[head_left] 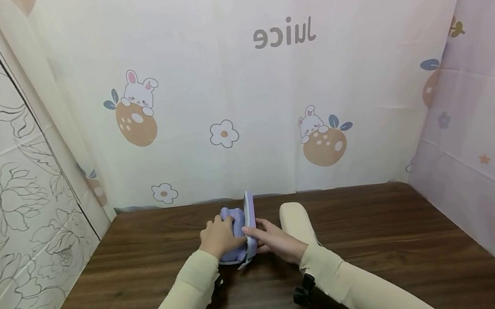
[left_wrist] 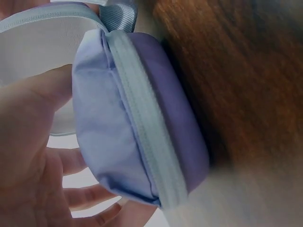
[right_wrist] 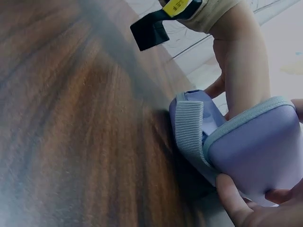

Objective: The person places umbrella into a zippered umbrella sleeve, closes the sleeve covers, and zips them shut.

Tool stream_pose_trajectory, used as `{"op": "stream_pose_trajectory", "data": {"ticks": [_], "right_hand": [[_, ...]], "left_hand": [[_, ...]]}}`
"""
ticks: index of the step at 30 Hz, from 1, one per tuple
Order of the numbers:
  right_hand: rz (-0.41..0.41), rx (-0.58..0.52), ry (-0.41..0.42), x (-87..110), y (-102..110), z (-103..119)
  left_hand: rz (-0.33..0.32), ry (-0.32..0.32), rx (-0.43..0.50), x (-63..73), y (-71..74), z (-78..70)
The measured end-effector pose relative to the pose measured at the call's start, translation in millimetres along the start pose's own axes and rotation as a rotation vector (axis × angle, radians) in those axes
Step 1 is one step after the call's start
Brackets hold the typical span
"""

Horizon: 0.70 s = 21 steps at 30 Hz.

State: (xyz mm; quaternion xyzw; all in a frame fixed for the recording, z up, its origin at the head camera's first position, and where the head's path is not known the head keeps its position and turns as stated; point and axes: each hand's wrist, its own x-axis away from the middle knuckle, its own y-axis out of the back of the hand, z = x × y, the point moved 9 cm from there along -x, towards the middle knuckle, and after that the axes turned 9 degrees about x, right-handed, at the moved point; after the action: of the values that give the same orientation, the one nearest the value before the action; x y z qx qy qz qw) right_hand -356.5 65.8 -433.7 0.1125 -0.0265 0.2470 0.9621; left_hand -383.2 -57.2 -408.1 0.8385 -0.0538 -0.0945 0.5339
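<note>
A purple zip case (head_left: pixel 250 211) stands unzipped on the table, its lid raised upright and its base to the left. Smooth lavender fabric (left_wrist: pixel 104 123) bulges above the grey zip edge of the base. My left hand (head_left: pixel 220 236) reaches over that base, thumb and bent fingers gripping the fabric from both sides. At the lid, my right hand (head_left: pixel 281 240) holds on with the thumb near its rim and the other fingers on the outer face. A grey ribbed strap (right_wrist: pixel 188 127) shows at the near end of the case.
A cream elongated case (head_left: pixel 296 220) lies just right of my right hand. The dark wooden table (head_left: pixel 380 251) runs back to a printed curtain (head_left: pixel 219 75). A black wrist mount (head_left: pixel 304 290) hangs below the right sleeve.
</note>
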Motion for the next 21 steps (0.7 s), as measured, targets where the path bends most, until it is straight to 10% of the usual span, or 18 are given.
{"op": "stream_pose_trajectory", "data": {"ticks": [10, 21], "right_hand": [[-0.020, 0.135, 0.026, -1.7, -2, 4], [-0.055, 0.258, 0.073, -4.1, -4, 14]], "left_hand": [[0.056, 0.015, 0.186, 0.3, 6.8, 15.6], [0.185, 0.129, 0.641, -0.9, 4.2, 40.5]]}}
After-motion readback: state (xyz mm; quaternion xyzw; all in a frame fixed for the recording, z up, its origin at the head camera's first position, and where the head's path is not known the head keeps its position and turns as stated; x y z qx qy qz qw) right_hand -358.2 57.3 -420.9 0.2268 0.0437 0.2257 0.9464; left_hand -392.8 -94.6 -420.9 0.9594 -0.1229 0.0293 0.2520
